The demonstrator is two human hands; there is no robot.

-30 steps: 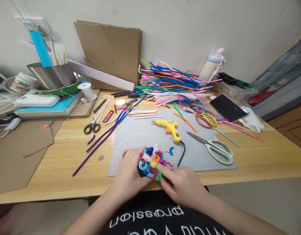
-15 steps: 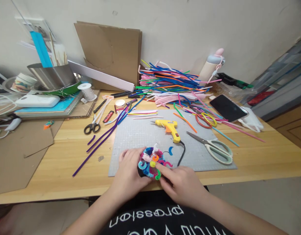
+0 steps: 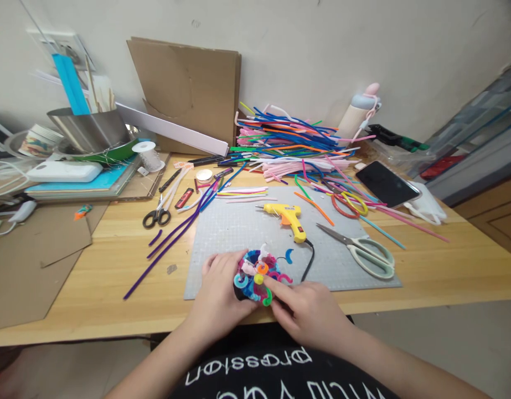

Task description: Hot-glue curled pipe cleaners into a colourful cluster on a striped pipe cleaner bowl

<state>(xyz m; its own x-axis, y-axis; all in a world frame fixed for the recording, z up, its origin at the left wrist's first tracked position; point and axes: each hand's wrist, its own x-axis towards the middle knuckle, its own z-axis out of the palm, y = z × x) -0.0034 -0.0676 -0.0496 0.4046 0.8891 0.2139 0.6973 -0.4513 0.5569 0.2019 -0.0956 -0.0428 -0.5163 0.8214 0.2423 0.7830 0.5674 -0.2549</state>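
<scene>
Close to the table's front edge is a small round pipe-cleaner craft (image 3: 250, 288), blue and pink with curled bits of light blue, green, orange and white. My left hand (image 3: 222, 285) wraps round its left side, thumb hidden beneath or behind it. From the right, my right hand (image 3: 307, 307) steadies the craft, its index finger stretched to a small yellow piece (image 3: 259, 279) on top. The other fingers curl in below and are partly hidden. A dark blue crescent (image 3: 289, 256) sticks out at the craft's upper right on a thin stem.
A grey cutting mat (image 3: 226, 233) carries a yellow glue gun (image 3: 286, 213) and large scissors (image 3: 371, 257). Behind lies a heap of pipe cleaners (image 3: 292, 138). Black-handled scissors (image 3: 156, 218) and purple pipe cleaners (image 3: 168, 244) lie left; a phone (image 3: 388, 183) lies right.
</scene>
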